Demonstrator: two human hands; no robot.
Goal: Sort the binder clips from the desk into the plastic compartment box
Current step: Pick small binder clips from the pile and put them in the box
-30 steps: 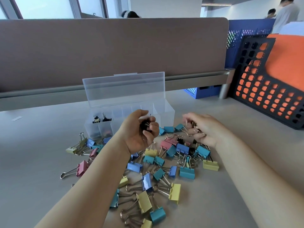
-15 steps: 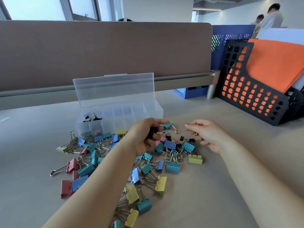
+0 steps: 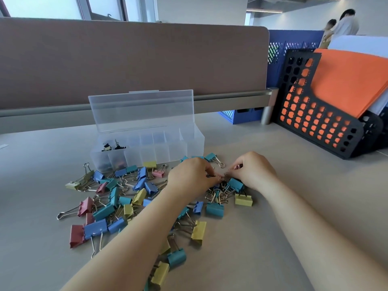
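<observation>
Binder clips [image 3: 134,198]: a loose, mixed heap of blue, teal, yellow, pink and red on the desk [image 3: 31,196], just in front of the box. Many wire handles are interlocked.
Plastic compartment box [image 3: 189,143]: clear, with its lid [image 3: 140,110] standing open. A few black clips [image 3: 111,146] sit in the leftmost compartments, and the other compartments look empty.
Left hand [image 3: 193,177]: fingers curled down at the far edge of the heap, with the tips closed on a small black clip [image 3: 210,176].
Right hand [image 3: 255,173]: just beside the left, its thumb and forefinger pinching another small clip [image 3: 237,166] whose colour is hard to tell.
Weight: probably very light, so one hand can hold several.
Stiffness: likely a rigid sprung steel body that won't crush. The wire handles swing freely.
Surface: smooth paint, probably a little slippery for fingertips.
Where to hold: pinch across the folded body, or hook one wire loop.
Risk: a tangled handle may drag neighbouring clips up, so lift slowly and shake it free.
Small ones: these need a precise fingertip pinch, not a scoop.
</observation>
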